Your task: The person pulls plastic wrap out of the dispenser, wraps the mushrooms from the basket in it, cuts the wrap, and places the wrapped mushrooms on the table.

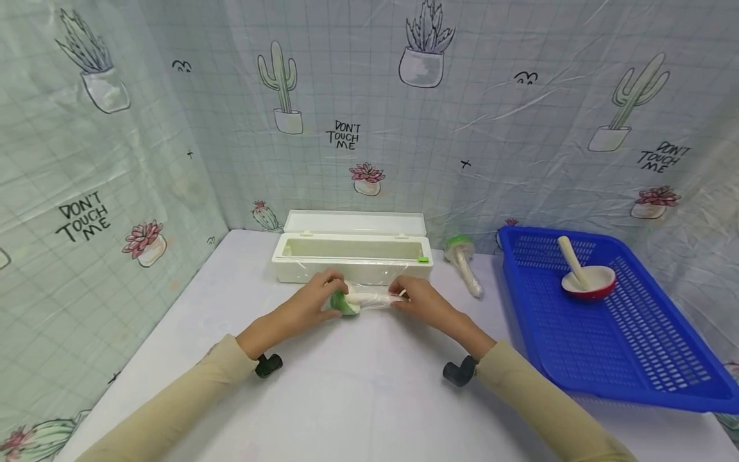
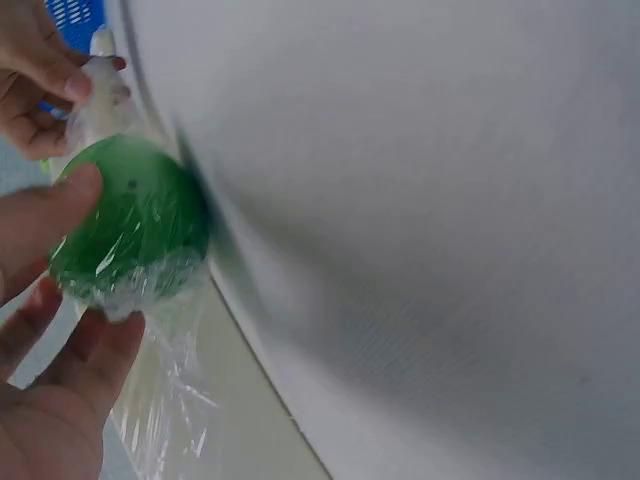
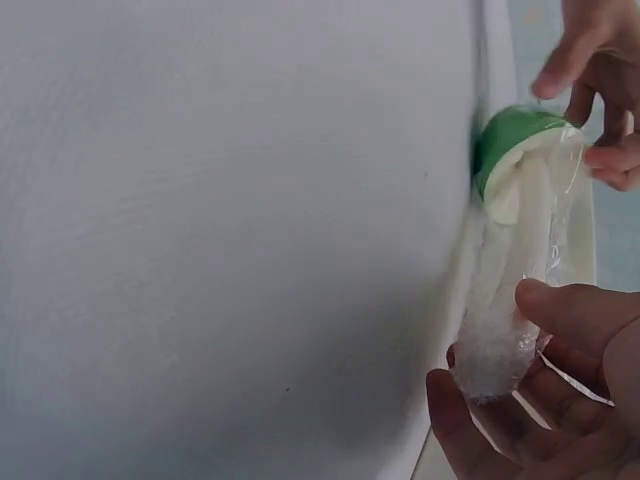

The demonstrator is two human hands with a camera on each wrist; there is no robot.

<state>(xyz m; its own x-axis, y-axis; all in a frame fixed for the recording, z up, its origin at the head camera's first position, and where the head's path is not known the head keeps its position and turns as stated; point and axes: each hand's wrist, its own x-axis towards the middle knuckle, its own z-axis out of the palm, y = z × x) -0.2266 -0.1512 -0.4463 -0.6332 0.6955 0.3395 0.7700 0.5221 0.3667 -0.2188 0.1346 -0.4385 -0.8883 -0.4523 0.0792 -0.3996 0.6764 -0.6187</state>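
Observation:
A green ladle (image 1: pixel 340 304) with a cream inside and handle lies on its side in clear plastic wrap (image 1: pixel 378 303), just before the white wrap dispenser (image 1: pixel 300 273). My left hand (image 1: pixel 312 299) holds the green bowl between thumb and fingers; the left wrist view shows the film bunched over the bowl (image 2: pixel 135 215). At the other end, my right hand (image 1: pixel 426 301) pinches the film-covered handle tip (image 3: pixel 497 365). Film also stretches from the ladle toward the dispenser, whose lid (image 1: pixel 355 223) stands raised at the back.
Right of the dispenser lies another green-bowled ladle (image 1: pixel 466 266) wrapped in film. A blue plastic basket (image 1: pixel 528 333) on the right holds a red ladle (image 1: pixel 594 294) with a cream inside. A patterned curtain (image 1: pixel 231 160) hangs behind the white table (image 1: pixel 369 398).

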